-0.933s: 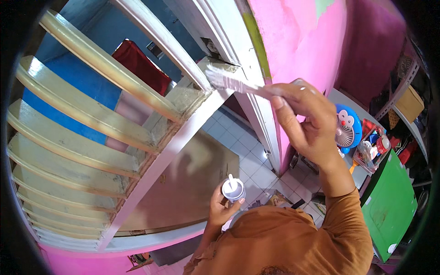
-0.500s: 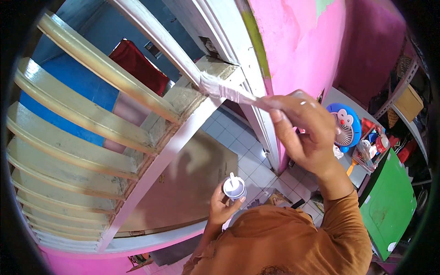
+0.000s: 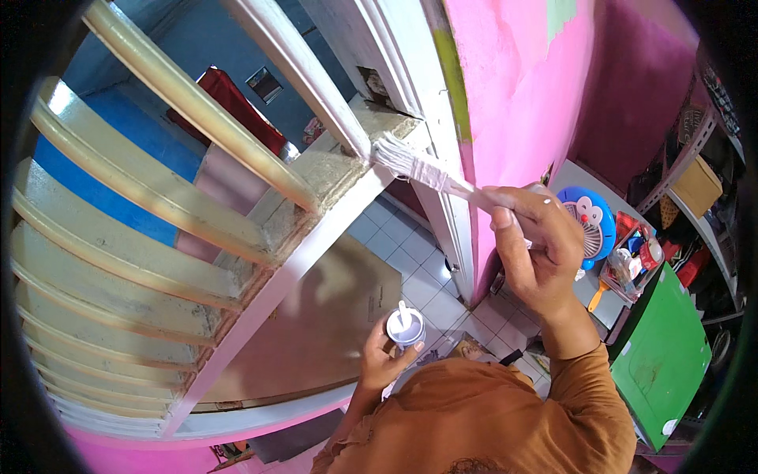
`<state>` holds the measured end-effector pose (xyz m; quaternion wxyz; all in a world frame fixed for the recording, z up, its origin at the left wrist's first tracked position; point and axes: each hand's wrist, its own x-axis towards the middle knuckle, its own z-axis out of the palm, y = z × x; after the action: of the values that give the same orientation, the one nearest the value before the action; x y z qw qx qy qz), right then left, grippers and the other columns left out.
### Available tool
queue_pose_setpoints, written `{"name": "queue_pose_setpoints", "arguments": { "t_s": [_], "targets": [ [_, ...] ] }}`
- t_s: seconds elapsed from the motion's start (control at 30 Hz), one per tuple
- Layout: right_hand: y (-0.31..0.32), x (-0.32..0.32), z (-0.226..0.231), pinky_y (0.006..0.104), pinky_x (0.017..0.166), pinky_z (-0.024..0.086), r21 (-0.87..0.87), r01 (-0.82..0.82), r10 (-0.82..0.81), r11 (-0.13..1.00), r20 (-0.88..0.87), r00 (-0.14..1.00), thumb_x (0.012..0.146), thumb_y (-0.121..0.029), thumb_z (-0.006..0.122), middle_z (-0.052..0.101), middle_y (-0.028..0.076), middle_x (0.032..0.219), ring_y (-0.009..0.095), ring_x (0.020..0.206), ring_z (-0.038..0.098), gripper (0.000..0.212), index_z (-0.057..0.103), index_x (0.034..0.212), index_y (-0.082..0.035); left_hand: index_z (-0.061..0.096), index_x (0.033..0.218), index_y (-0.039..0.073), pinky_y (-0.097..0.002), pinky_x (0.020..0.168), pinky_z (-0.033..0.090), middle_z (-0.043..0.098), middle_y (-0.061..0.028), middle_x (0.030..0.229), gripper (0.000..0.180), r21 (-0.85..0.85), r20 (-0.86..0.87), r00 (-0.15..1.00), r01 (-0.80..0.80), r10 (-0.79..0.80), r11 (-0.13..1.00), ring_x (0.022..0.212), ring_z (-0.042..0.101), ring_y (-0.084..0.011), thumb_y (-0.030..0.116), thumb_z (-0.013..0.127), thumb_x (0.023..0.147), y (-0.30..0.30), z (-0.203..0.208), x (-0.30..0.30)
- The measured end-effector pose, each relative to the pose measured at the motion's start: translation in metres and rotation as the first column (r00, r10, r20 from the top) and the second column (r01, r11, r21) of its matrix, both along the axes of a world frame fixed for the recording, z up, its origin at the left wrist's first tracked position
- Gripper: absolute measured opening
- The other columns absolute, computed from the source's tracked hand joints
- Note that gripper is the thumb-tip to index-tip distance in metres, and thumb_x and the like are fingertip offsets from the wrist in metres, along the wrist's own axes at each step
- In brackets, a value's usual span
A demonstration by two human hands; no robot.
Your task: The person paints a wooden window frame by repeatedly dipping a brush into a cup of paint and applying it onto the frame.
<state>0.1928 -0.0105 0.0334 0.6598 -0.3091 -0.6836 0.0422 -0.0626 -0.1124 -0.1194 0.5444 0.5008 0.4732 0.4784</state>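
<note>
The paintbrush is held in the right hand, its bristles placed just beside the foot of the upright bar. Left of this bar, the slats are ranged in a row, their near ends set along the frame rail. The cup is held in the left hand, lower and left of the right; a stick is stood in it. To the right, the fan is set on the table, beside the basket.
</note>
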Motion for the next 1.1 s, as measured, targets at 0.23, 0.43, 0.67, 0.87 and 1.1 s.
{"name": "queue_pose_setpoints", "arguments": {
  "t_s": [0.23,0.43,0.67,0.87,1.1],
  "targets": [
    [-0.006,-0.005,-0.002,0.0273,0.059,0.05,-0.102,0.015,-0.016,0.995,-0.007,1.0,0.089,0.004,0.065,0.068,0.013,0.08,0.018,0.066,0.065,0.016,0.069,0.104,0.004,0.043,0.14,-0.004,-0.0322,0.103,0.046,0.058,-0.0096,0.129,0.068,0.019,-0.004,1.0,0.011,-0.011,1.0,0.12,0.058,-0.0167,-0.004,0.077,0.081,0.002,-0.005,-0.006],
    [-0.01,-0.021,0.018,0.0287,0.063,0.05,-0.102,0.045,-0.052,0.994,-0.06,0.997,0.09,0.002,0.065,0.071,0.015,0.084,0.018,0.071,0.065,0.015,0.068,0.104,0.004,0.043,0.139,-0.003,-0.031,0.101,0.046,0.058,-0.0081,0.127,0.066,0.046,0.028,0.999,0.032,-0.033,0.998,0.117,0.058,-0.0154,-0.002,0.076,0.082,0.003,-0.01,-0.011],
    [-0.011,-0.018,0.037,0.0277,0.063,0.048,-0.093,0.106,-0.113,0.99,-0.07,0.991,0.092,0.001,0.064,0.068,0.013,0.082,0.015,0.066,0.061,0.013,0.068,0.105,0.003,0.045,0.138,-0.003,-0.0288,0.098,0.047,0.058,-0.007,0.124,0.064,0.087,0.052,0.997,0.054,-0.059,0.995,0.114,0.058,-0.0139,-0.003,0.076,0.082,0.002,-0.011,-0.018],
    [-0.01,-0.029,0.046,0.0256,0.065,0.052,-0.064,0.03,-0.032,0.997,-0.035,0.999,0.094,0.003,0.061,0.068,0.013,0.091,0.014,0.073,0.066,0.013,0.066,0.106,0.006,0.046,0.137,-0.003,-0.0272,0.095,0.048,0.06,-0.0061,0.122,0.063,0.073,0.061,0.997,0.037,-0.042,0.997,0.111,0.059,-0.0129,-0.002,0.077,0.082,-0.001,-0.007,-0.02],
    [-0.016,-0.026,0.066,0.0201,0.059,0.044,0.019,0.03,-0.025,0.999,-0.207,0.978,0.098,-0.002,0.059,0.062,0.006,0.083,0.008,0.068,0.057,0.019,0.064,0.113,0.007,0.048,0.134,-0.002,-0.0251,0.088,0.048,0.061,-0.005,0.118,0.061,0.119,0.07,0.996,0.043,-0.052,0.992,0.107,0.06,-0.0116,0.003,0.079,0.082,0.002,-0.004,-0.019]
  ]
}}
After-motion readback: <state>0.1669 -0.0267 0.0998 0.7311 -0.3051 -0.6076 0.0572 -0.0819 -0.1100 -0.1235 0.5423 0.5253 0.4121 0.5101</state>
